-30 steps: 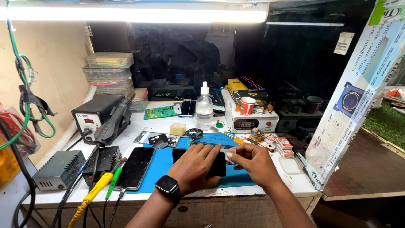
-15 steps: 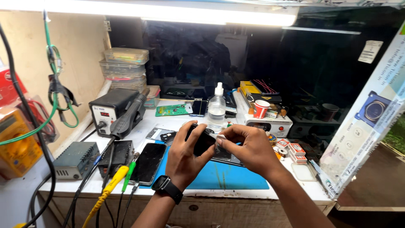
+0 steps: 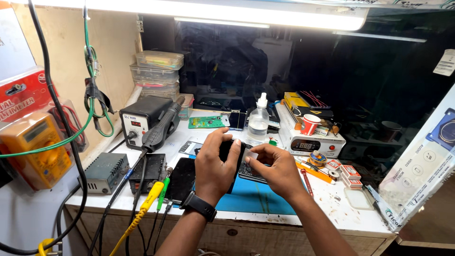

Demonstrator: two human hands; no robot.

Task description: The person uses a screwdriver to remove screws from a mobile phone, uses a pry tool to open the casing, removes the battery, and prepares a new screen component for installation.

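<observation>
Left hand (image 3: 215,166): grips the dark phone (image 3: 233,154), lifted above the blue mat (image 3: 256,199).
Right hand (image 3: 275,170): pinches the phone's right edge.
Clear bottle (image 3: 259,122): behind the mat.

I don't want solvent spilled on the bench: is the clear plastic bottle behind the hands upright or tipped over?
Upright. The clear bottle stands on its base on the bench, its white nozzle pointing straight up.
</observation>
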